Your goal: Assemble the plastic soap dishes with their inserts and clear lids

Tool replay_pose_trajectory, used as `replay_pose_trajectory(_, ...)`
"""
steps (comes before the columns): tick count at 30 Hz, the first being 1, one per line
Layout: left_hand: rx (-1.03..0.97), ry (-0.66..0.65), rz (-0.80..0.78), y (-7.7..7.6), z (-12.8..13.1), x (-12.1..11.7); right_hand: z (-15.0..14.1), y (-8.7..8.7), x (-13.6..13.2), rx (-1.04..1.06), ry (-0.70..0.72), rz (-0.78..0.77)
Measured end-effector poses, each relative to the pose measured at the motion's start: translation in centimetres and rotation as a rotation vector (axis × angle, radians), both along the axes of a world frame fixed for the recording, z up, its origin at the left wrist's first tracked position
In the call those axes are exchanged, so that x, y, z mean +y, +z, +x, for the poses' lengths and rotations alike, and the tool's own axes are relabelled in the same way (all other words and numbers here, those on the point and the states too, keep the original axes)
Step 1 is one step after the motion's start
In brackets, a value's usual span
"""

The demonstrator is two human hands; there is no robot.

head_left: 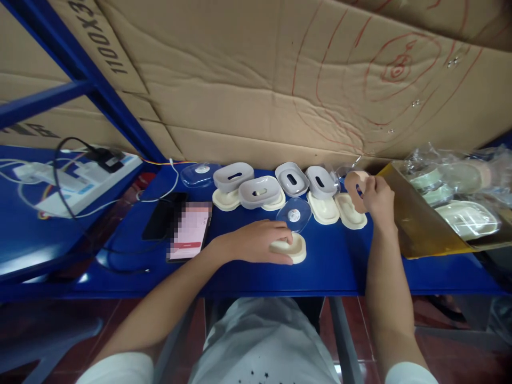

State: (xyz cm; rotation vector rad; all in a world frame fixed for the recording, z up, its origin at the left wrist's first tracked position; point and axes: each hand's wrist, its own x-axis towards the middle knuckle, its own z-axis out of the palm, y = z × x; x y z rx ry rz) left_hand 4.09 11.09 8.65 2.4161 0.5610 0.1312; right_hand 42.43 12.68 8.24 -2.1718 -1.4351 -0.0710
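My left hand (266, 242) is closed on the left side of a cream soap dish base (298, 247), which rests near the table's front. My right hand (378, 197) grips a beige-pink soap dish tray (354, 184) with a slot in it, tilted above the table by the box. Behind my left hand lies a clear lid (300, 210) with a round white label. Grey slotted trays (260, 188) stand along the back, some resting on cream bases (323, 209). Another cream base (352, 216) lies just below the beige-pink tray.
An open cardboard box (432, 242) with plastic-wrapped dishes stands on the right. On the left are a phone with a lit screen (192, 226), a dark phone (162, 221), a power strip (88, 184) and cables. Another clear lid (196, 176) lies at the back left, before a cardboard wall (240, 80).
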Motion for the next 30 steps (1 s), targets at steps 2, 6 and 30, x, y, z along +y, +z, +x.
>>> replay_pose_trajectory(2,-0.018,0.011,0.040,-0.4,0.4,-0.2,-0.7,-0.1,0.2,0.009,0.057,0.098)
replay_pose_trajectory(6,-0.143,0.003,0.218,-1.9,1.2,-0.9,-2.7,-1.0,0.9,-0.078,0.303,0.157)
replay_pose_trajectory(30,0.051,0.788,0.568,-3.6,-1.3,4.8,-12.4,-4.2,0.5,-0.267,0.903,0.088)
